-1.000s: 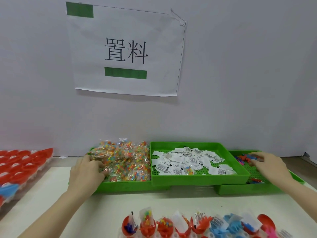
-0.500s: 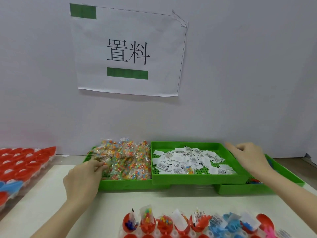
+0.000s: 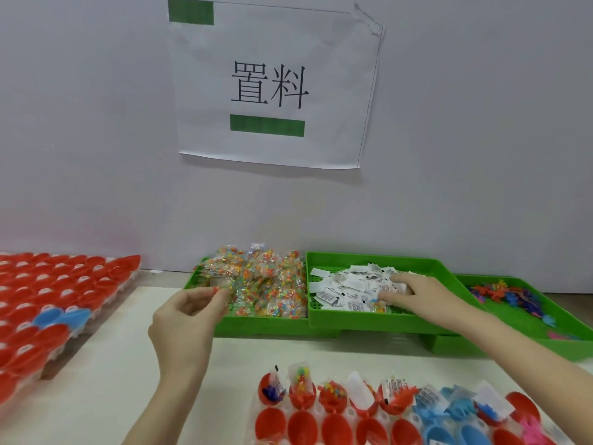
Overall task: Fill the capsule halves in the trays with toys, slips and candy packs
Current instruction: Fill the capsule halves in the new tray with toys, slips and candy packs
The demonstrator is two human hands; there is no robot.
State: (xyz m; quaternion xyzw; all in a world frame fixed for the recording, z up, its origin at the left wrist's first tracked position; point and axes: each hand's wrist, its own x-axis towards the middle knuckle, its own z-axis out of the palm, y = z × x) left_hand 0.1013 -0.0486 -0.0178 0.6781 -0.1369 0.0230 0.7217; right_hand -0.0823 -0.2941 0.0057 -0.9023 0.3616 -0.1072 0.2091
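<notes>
1. Now the left hand [image 3: 186, 319] hangs just near of the candy tray [image 3: 205, 285], thumb and fingertips pinched on what looks like one clear candy pack [image 3: 221, 282] lifted off the heap; the blur leaves its edges unsure.
2. Meanwhile the right hand [image 3: 414, 295] lies palm down in the middle tray [image 3: 426, 268], fingers spread and nearly straight over the paper slips [image 3: 346, 285]; whether one is caught under a fingertip I cannot tell.
3. To do this step well, I judge each hand should draw out a single piece, sliding a slip free with one fingertip so the thin papers do not cling together.
4. Both pieces belong in the capsule halves [image 3: 337, 427] of the near tray: its far row is stuffed, while the nearer cups sit bare.
5. Packs are crinkly film over bright beads; slips are flat, printed and light; toys [image 3: 510, 292] in the far-right tray are spiky and soft-looking; cups are smooth, glossy red or blue ovals.
6. More red halves [image 3: 54, 290] wait at left.
</notes>
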